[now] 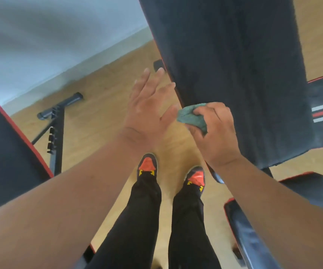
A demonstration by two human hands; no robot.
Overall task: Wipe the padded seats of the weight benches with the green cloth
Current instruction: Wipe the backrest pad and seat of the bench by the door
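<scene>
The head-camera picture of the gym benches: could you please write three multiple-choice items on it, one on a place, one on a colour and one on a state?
1. Where is the green cloth?
A. On the floor
B. In the right hand, at the edge of the black bench pad
C. Draped over a shoe

2. What colour is the trim on the bench pad at the left edge?
A. Red
B. Yellow
C. White

3. How is the left hand?
A. Gripping the cloth
B. Clenched in a fist
C. Open, fingers straight, holding nothing

Answers: 1 B, the right hand grips the bunched cloth beside the black bench pad. 2 A, a red line borders the left bench pad. 3 C, the left hand is spread above the floor.
</scene>
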